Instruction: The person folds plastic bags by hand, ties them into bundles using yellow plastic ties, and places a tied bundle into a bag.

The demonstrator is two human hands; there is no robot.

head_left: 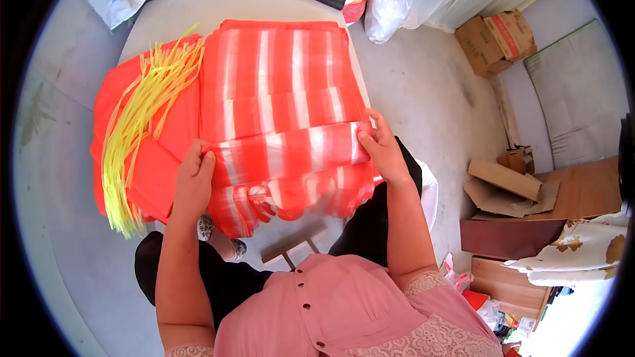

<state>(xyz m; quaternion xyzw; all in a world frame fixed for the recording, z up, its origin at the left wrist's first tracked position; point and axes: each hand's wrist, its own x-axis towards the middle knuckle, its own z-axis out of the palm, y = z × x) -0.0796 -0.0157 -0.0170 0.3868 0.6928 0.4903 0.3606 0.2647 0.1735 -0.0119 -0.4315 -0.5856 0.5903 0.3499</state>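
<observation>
Head view, as I see it from the floor: the left hand [194, 178] and right hand [383, 151] each grasp one end of a fold in the red-and-white striped thin sheet [281, 79], which spreads between and beyond them. Bright yellow flat strips [147, 106] lie left of the left hand on plain red fabric [159, 172].

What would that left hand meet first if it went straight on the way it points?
Most likely the striped cloth: the left hand touches its edge, though depth is unclear.

Left grip [195, 173], right grip [385, 148], both pinched
</observation>
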